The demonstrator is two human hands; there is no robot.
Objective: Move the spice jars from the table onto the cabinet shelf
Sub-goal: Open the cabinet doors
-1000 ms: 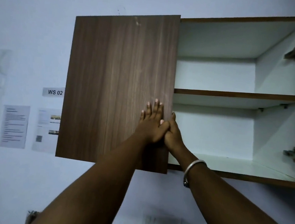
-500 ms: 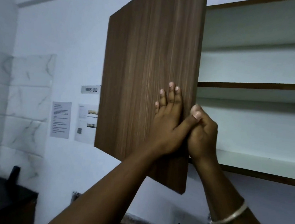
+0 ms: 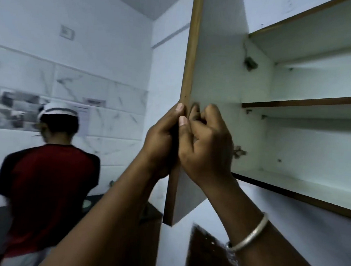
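Both clamped on the free edge of the cabinet door (image 3: 215, 77), edge-on to the camera: left hand (image 3: 161, 144) wrapped around the outer face, right hand (image 3: 206, 144) curled against the white inner face, thumbs meeting at the brown edge band. Stiff, light panel, swinging on hinges; best held low at that edge. Cabinet shelf (image 3: 306, 104) bare, bottom board too. No spice jars in view; likely small, hard, perhaps breakable, suited to a grip around the body.

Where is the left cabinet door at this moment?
In the head view the cabinet door stands open, edge-on at centre, left of the shelves, gripped between the left hand and right hand.
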